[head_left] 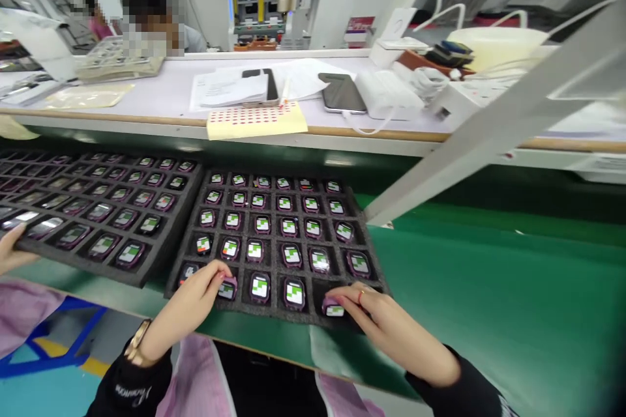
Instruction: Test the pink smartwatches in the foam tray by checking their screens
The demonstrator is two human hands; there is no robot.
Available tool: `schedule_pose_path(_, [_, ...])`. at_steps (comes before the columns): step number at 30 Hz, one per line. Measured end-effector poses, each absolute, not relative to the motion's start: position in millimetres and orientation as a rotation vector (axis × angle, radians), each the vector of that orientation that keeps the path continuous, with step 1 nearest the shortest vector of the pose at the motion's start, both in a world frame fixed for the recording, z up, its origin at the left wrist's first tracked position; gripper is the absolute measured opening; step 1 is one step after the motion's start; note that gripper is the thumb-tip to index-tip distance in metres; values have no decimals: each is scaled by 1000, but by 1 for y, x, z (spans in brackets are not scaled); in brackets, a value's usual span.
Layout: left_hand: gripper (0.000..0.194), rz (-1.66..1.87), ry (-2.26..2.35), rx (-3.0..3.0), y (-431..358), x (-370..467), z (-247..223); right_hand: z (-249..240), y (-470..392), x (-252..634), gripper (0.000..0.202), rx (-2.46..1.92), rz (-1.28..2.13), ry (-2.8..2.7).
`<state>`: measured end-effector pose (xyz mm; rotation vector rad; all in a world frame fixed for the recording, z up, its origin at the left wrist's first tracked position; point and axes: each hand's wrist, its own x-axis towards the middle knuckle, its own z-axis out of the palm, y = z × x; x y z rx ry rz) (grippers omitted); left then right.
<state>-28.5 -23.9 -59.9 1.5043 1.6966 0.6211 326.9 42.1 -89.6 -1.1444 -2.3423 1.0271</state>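
Note:
A dark foam tray (274, 292) lies in front of me, its compartments filled with several small smartwatches, most with lit green-and-white screens. At its front left, my left hand (203, 283) is closed, fingertips pinching a purple-edged smartwatch (227, 289) at its compartment. Toward the front right corner, my right hand (369, 309) pinches another smartwatch (334, 309), tilted with its lit screen facing me. Two upright-screened watches, including one smartwatch (294, 292), sit in the front row between my hands. My fingers partly cover both held watches.
Another foam tray (169, 241) of watches adjoins on the left, with another person's hand (10, 251) at its edge. A slanted metal post (469, 130) rises from the green bench (489, 280). Papers, a yellow sticker sheet (257, 122) and phones lie on the shelf behind.

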Motion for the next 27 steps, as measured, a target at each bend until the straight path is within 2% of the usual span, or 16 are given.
schedule_pose_path(5, [30,724,1652,1349,-22,-29,-60,-89,48,320,53,-1338,1192,-2265])
schedule_pose_path(8, [44,810,1608,1204,-18,-28,-62,-91,54,315,59,-1436,1318,-2085])
schedule_pose_path(11, [61,870,1518,1089,-11,-23,-61,-91,64,304,66,-1508,1654,-1687])
schedule_pose_path(14, [65,936,1412,1090,1,-15,-54,-78,74,286,65,-1373,1919,-1255])
schedule_pose_path(18, [55,1036,1171,1196,26,2,-31,-36,88,258,76,-995,2050,-1120])
schedule_pose_path(21, [49,1106,983,1267,47,19,-3,-6,96,243,83,-799,1967,-1245])
schedule_pose_path(27, [21,1336,987,1378,74,43,47,21,107,228,64,-708,1668,-1235])
